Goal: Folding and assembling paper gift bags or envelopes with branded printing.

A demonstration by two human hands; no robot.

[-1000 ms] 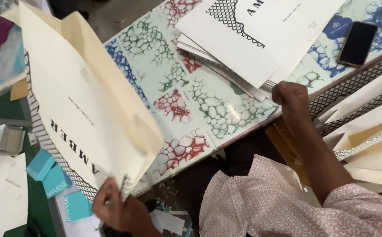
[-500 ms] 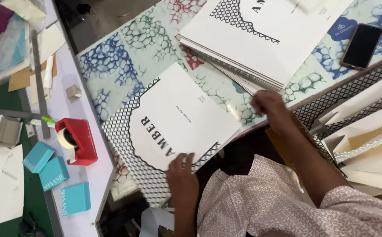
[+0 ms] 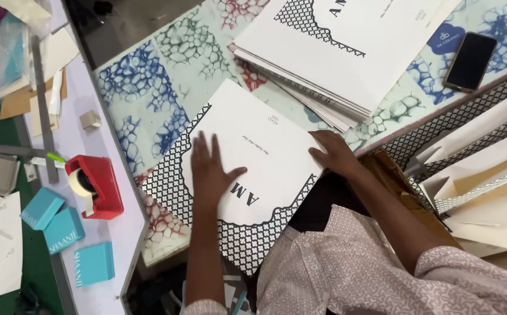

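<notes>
Both hands flat, open on white paper bag [image 3: 253,157], left hand [image 3: 209,169], right hand [image 3: 335,153], bag's lower corner hidden

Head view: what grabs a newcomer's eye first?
Both hands, the left hand and the right hand, lie flat on a white paper sheet with a black lattice border at the centre of the patterned table. Behind it, toward the top of the view, sits a stack of similar white sheets. A red tape dispenser stands out on the pale side table at left.
</notes>
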